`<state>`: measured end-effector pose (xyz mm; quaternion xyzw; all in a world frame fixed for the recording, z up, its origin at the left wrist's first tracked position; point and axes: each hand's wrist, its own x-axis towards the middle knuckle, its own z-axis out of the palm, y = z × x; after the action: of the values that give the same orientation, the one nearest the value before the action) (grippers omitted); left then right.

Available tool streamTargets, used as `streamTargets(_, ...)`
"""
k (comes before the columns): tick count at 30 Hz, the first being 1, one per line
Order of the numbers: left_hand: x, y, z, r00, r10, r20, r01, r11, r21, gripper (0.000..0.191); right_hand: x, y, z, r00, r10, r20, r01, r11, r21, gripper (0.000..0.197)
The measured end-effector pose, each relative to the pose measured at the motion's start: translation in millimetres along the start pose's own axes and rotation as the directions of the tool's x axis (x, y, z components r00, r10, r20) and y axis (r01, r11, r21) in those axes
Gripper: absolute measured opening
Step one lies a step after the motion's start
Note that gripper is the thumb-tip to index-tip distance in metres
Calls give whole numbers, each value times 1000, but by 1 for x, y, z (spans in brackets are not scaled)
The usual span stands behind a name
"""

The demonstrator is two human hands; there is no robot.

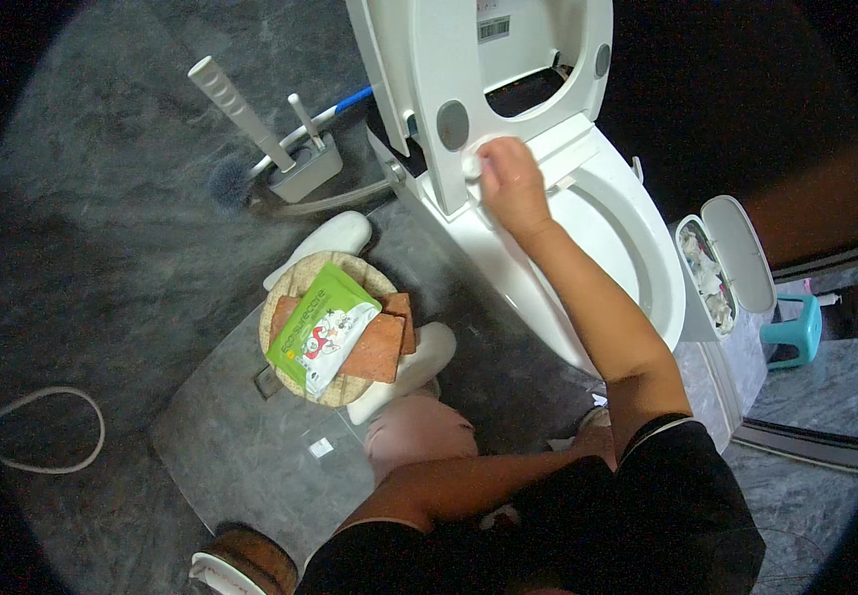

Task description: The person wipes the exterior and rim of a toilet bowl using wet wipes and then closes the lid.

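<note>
My right hand [512,186] pinches a white crumpled wipe or tissue [472,167]. It presses this against the lower part of the raised toilet seat [440,59], near the hinge and just below a round grey pad [453,125]. Below my forearm lies the white toilet bowl [648,223] with its rim exposed. My left forearm [474,480] crosses my lap, and its hand is out of sight behind my right arm. A green and white pack of wipes [325,327] rests on reddish bricks [373,349] to the left of the toilet.
The bricks sit on a round patterned lid [302,279]. A toilet brush [239,111] stands in a grey holder [310,175] near a hose [347,199]. At right are an open bin [726,327] of used tissue and a teal stool [793,331]. A cable [98,431] loops at left.
</note>
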<state>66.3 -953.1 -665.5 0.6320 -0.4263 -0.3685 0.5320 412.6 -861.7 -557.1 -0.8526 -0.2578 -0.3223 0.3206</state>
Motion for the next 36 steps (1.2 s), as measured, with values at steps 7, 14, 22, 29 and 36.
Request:
streamTargets(7,-4,-1,-2,999,-39,-12,39,998,49,29,8,65,-12,971,239,-14,-239,958,-157,13)
streamTargets(14,4,-22,27,926,-299,-230,350,907,233,31,44,186,-61,879,451,-157,-477,813,-333,18)
streamTargets(22,-1,9,-17,992,46,120,-63,988,143,33,5,108,-28,968,220,118,-155,901,-404,8)
streamTargets(29,-19,20,-30,997,-23,67,7,972,235,28,-22,7,-4,972,-24,235,30,999,-22,10)
streamTargets(36,3,-14,4,963,259,75,-269,917,294,24,29,166,-63,785,619,18,-526,682,-508,17)
